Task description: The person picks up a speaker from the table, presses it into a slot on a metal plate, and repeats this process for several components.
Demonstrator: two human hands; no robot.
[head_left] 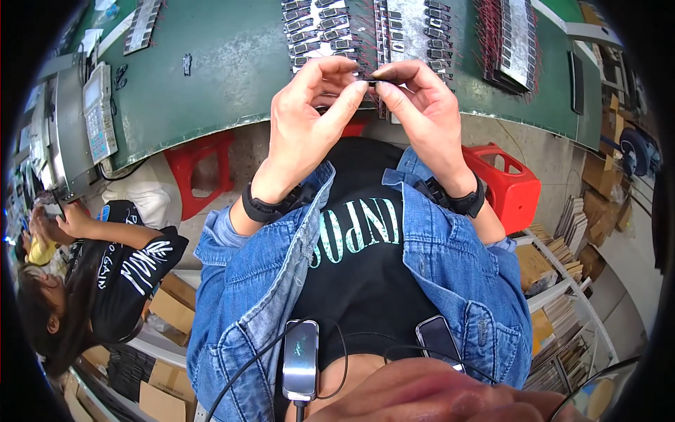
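Note:
My left hand (pixel 307 116) and my right hand (pixel 427 109) meet over the front edge of the green table (pixel 232 77). Between thumbs and fingertips, both pinch one small black part (pixel 373 82); most of it is covered, so its kind is unclear. Just beyond the fingers lie rows of small black modules (pixel 301 36) with thin red wires, set on white strips. A second set of modules (pixel 437 42) runs along the strip behind my right hand.
A stacked strip with red wires (pixel 517 49) lies at the right, beside a dark flat bar (pixel 576 83). One loose module (pixel 187 65) and a keypad device (pixel 98 112) are to the left. Red stools (pixel 500 184) (pixel 200 172) stand under the table edge. A co-worker (pixel 105 274) sits left.

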